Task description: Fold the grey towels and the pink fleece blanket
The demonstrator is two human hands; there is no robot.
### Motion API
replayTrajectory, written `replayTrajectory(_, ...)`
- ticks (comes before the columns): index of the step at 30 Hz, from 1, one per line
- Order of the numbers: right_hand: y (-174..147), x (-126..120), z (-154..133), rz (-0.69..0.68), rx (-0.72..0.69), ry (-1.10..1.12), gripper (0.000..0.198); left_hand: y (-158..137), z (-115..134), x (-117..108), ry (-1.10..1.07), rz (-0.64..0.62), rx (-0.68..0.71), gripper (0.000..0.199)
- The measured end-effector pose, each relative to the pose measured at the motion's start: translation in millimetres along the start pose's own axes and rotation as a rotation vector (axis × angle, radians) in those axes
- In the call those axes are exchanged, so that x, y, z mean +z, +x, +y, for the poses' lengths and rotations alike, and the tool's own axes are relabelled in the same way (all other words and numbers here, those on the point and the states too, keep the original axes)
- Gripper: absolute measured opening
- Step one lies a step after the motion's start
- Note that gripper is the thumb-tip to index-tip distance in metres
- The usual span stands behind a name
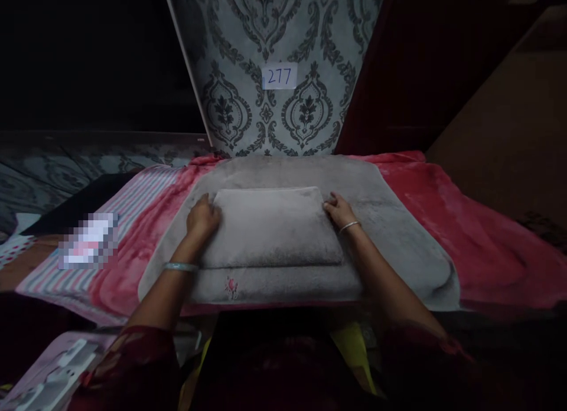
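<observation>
A folded light-grey towel [270,228] lies flat on a larger grey cloth [354,172] spread beneath it. Its fold leaves a straight front edge, and a small pink embroidered flower [231,286] shows on the grey fabric just in front. At the left edge of the towel is my left hand [204,217], its fingers curled in against the side and somewhat blurred. My right hand [339,210] is by the far right corner, thumb and fingers closed at the towel's edge. A bracelet circles each wrist.
A red plush blanket [452,234] lies under the grey cloth, with a striped cloth [150,189] at the left. A pixelated item [88,241] rests on the stripes. Behind stands a patterned wall with a "277" paper [279,76]. A large dark screen [93,56] is at the upper left.
</observation>
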State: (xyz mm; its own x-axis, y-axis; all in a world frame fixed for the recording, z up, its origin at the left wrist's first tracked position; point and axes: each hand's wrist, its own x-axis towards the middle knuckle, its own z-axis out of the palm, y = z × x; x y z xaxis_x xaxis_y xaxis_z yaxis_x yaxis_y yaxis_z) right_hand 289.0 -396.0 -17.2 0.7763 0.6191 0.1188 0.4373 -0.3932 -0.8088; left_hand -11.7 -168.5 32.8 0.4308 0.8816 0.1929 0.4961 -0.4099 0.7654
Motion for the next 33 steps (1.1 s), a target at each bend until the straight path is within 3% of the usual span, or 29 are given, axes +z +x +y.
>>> replayTrajectory(3, -24, 1, -28, 0.117, -0.313, -0.338, 0.067, -36, 34, 34, 0.189, -0.111, 0.291, 0.059)
replayTrajectory(5, -46, 15, -46, 0.043, -0.47, -0.497, 0.063, -68, 53, 67, 0.362, -0.273, 0.516, 0.06)
replayTrajectory(8, -76, 42, -54, -0.107, -0.468, -0.653, 0.058, -106, 64, 107, 0.554, -0.397, 0.606, 0.061)
replayTrajectory(10, -88, 55, -48, -0.152, -0.42, -0.71, 0.057, -117, 61, 119, 0.603, -0.43, 0.602, 0.062)
replayTrajectory(14, -93, 61, -33, -0.122, -0.447, -0.734, 0.056, -109, 43, 103, 0.629, -0.426, 0.551, 0.067)
replayTrajectory(21, -91, 60, -37, -0.126, -0.431, -0.748, 0.055, -78, -12, 18, 0.765, -0.312, 0.211, 0.067)
replayTrajectory(25, -95, 64, -37, -0.124, -0.426, -0.727, 0.054, -78, -30, -13, 0.781, -0.316, 0.066, 0.062)
replayTrajectory(29, -78, 57, -39, -0.167, -0.418, -0.645, 0.053, -73, -16, -16, 0.799, -0.198, 0.06, 0.06)
replayTrajectory(31, -55, 48, -48, -0.147, -0.418, -0.56, 0.052, -61, 7, -2, 0.744, -0.171, 0.143, 0.059)
replayTrajectory(33, -25, 40, -63, -0.073, -0.412, -0.476, 0.049, -43, 37, 23, 0.633, -0.247, 0.28, 0.059)
